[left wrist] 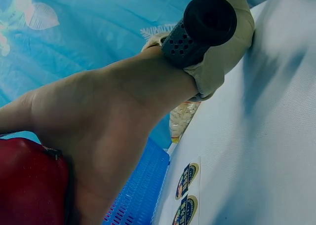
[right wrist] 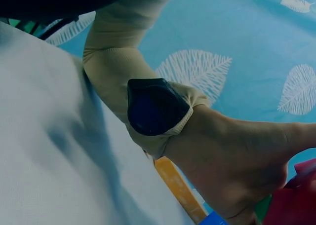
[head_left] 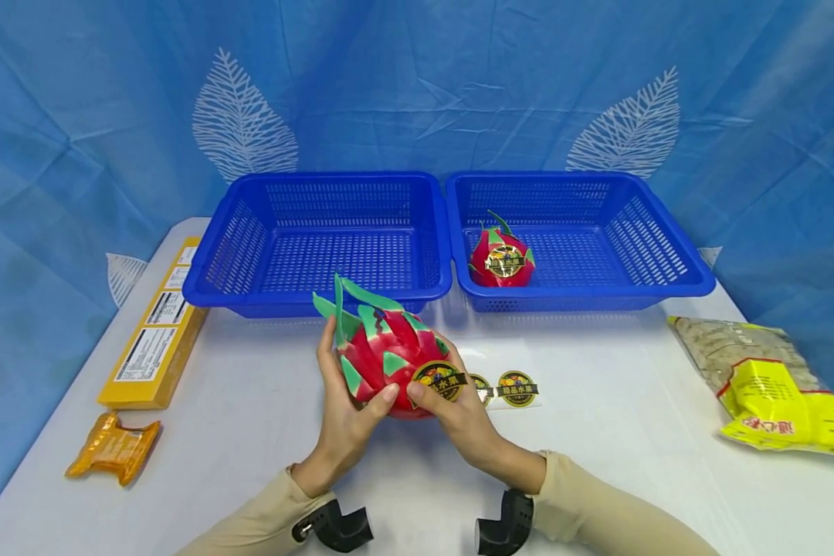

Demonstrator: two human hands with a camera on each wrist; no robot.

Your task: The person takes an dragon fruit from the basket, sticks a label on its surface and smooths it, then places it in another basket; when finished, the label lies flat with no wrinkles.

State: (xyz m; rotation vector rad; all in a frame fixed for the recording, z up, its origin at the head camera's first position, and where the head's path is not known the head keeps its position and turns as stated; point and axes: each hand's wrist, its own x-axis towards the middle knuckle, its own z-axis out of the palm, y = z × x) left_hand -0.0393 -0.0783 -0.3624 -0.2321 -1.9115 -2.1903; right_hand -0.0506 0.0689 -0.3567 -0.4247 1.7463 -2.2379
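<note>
A large red dragon fruit (head_left: 389, 340) with green scales is held between both hands above the white table. My left hand (head_left: 344, 425) grips its left side, thumb on the near face. The right hand (head_left: 469, 425) holds the other side, its thumb touching a round black-and-gold sticker (head_left: 441, 380) on the skin. Just right of that hand lies a sheet of matching stickers (head_left: 517, 390), partly hidden by it. In the left wrist view, the right hand (left wrist: 103, 121) appears against the fruit (left wrist: 29, 185); in the right wrist view, the left hand (right wrist: 237, 161) does.
Two blue baskets (head_left: 320, 300) stand side by side at the back. Inside the right one (head_left: 598, 292) sits a smaller stickered dragon fruit (head_left: 489, 262). A long yellow box (head_left: 156, 340) and an orange packet (head_left: 114, 449) lie left. At right is a yellow-and-clear snack bag (head_left: 771, 394).
</note>
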